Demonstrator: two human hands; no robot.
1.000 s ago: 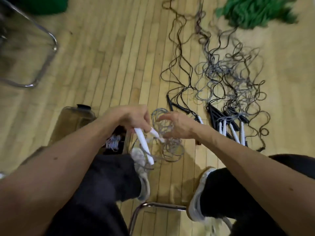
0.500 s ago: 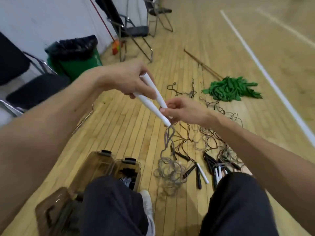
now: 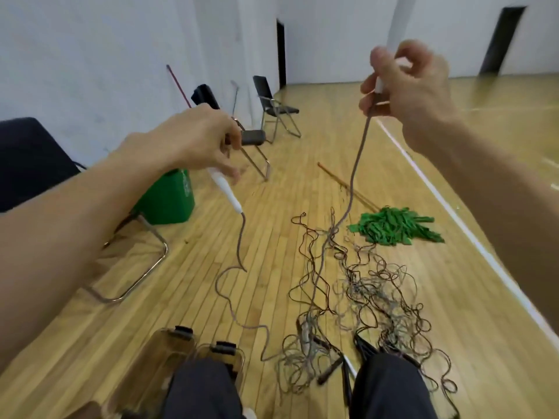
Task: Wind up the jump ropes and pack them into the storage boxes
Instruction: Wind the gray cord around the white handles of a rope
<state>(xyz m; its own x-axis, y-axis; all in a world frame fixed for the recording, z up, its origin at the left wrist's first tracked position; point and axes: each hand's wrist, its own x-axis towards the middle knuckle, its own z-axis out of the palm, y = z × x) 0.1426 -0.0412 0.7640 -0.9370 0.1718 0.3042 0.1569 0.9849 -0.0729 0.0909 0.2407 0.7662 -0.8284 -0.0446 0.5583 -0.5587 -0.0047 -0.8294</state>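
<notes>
While the left hand [image 3: 196, 140] pinches a white handle [image 3: 225, 189] above the rope pile [image 3: 363, 291], the right hand [image 3: 414, 86] grips the other handle [image 3: 379, 85] higher, grey cord [image 3: 353, 179] trailing down.

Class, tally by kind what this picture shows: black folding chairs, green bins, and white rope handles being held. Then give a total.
Black folding chairs: 3
Green bin: 1
White rope handles: 2
Total: 6
</notes>
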